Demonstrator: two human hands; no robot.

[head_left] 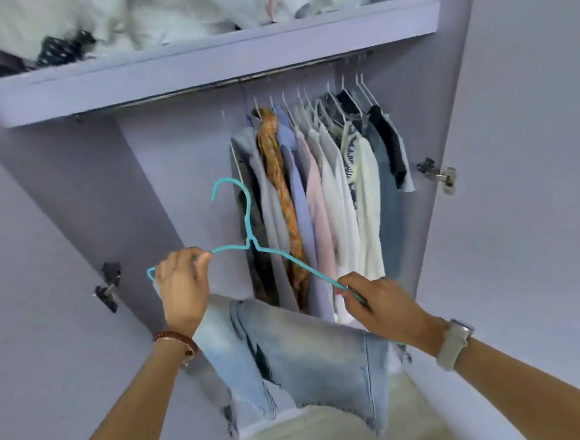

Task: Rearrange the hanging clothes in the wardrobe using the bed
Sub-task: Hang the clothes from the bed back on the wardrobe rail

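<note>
**Jeans on the teal hanger, held up at the open wardrobe**

Both hands are up in front of the wardrobe [479, 103], and between them hangs a teal hanger [247, 222] with a pair of pale blue jeans [301, 356] folded over its bottom bar. The left hand [182, 289] grips the hanger's left shoulder, fingers curled round the wire near its end — a red bracelet [175, 337] sits on that wrist. The right hand [387, 307] pinches the right shoulder wire between thumb and fingertips, a pale watch [455, 344] on its wrist.

The hanger is tilted, left end higher than right, its hook pointing up and left, clear of the rail [231, 83] and well below it. The jeans droop from the bar in front of the wardrobe's lower opening, frayed hems hanging down.

Behind, the hanging clothes [321, 190] crowd the right half of the rail on white hangers — an orange patterned piece, blue, pink, white and cream tops, darker items at the far right end. The left stretch of the rail carries nothing visible. Above, along the shelf [202, 64], sit piled white bundles [96, 20] and a dark dotted fabric [63, 46] near its left end. Metal hinges [440, 175] show on the right wall, another on the left.
</note>
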